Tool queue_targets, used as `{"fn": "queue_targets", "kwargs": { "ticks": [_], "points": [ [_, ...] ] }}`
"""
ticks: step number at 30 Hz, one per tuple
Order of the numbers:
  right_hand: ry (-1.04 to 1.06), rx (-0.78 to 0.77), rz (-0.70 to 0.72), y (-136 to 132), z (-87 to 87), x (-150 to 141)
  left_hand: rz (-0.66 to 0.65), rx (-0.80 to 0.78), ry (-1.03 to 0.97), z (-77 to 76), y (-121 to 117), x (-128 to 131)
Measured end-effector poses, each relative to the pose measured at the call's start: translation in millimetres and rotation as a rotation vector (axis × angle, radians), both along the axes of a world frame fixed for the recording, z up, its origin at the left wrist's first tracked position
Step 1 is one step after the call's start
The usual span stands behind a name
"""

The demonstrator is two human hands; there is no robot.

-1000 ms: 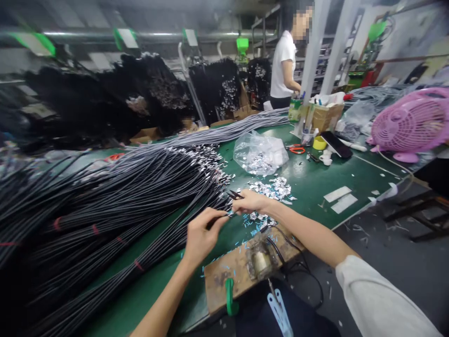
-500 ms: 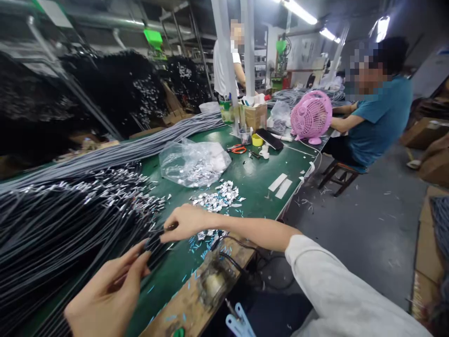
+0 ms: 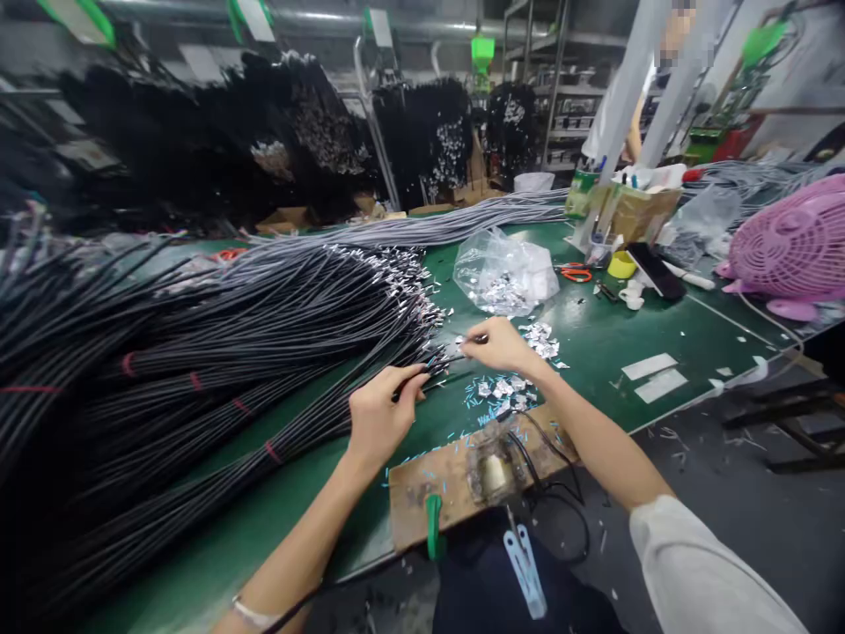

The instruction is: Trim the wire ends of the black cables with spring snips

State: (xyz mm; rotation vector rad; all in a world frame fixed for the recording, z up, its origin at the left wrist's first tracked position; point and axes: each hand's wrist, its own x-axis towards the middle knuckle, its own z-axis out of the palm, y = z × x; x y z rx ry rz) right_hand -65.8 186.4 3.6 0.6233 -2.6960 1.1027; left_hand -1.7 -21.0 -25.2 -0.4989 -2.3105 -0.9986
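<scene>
The left hand [image 3: 383, 418] has its thumb and fingers pinched together on a thin black cable with a light-blue bit near its end [image 3: 429, 363], just above the green tabletop [image 3: 594, 335]. The right hand [image 3: 498, 343] is just beyond it, its fingers closed around a slim dark tool [image 3: 476, 339] that points toward the left hand; whether its tip touches the cable is too small to tell. To the left lies a large heap of black cables with pale, silvery ends [image 3: 310, 308], parts of it tied with red bands. Beyond the right hand sits a clear plastic bag of silvery scraps [image 3: 505, 273], and small light-blue pieces [image 3: 488, 409] are scattered nearer the person, beside a brown wooden board [image 3: 415, 502] that carries a grimy metal device [image 3: 494, 475]. Orange-handled scissors [image 3: 576, 273] lie right of the bag.
</scene>
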Motion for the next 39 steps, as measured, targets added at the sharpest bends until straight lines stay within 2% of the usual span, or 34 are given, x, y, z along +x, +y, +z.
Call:
{"fn": "queue_targets", "kwargs": {
  "ticks": [3,5,7,11,13,19,24,27,29,31,33,37,39],
  "points": [
    [0.122,-0.073,-0.219,12,5.0,-4,-0.014,0.082,-0.095,-1.2,2,1],
    [0.180,-0.119,-0.284,11,6.3,-4,-0.041,0.144,-0.142,-0.4,3,2],
    [0.180,-0.152,-0.222,3,6.0,2,-0.050,0.186,-0.165,1.6,3,2],
    [0.103,-0.263,0.060,-24,2.9,26,-0.031,0.223,-0.159,6.4,4,4],
    [0.127,-0.271,0.121,-32,1.4,35,-0.032,0.214,-0.160,7.6,4,5],
    [0.186,-0.296,0.146,-35,-2.1,39,-0.035,0.115,-0.150,7.0,5,7],
    [0.210,-0.292,0.177,-37,-2.7,43,-0.098,0.173,-0.224,8.8,4,6],
    [0.090,-0.400,0.200,-40,-3.1,43,-0.193,0.222,-0.288,10.4,1,4],
    [-0.098,-0.502,0.223,-41,-3.6,42,-0.230,0.224,-0.297,11.4,-1,3],
    [-0.309,-0.589,0.242,-41,-4.0,40,-0.214,0.188,-0.260,12.5,-2,3],
    [-0.391,-0.624,0.230,-40,-3.6,39,-0.159,0.140,-0.196,13.4,-2,4],
    [-0.192,-0.552,0.197,-38,-0.6,39,-0.062,0.097,-0.082,14.5,0,8],
    [-0.157,-0.523,0.188,-38,0.8,40,-0.031,0.084,-0.041,14.9,2,10]
  ]
}}
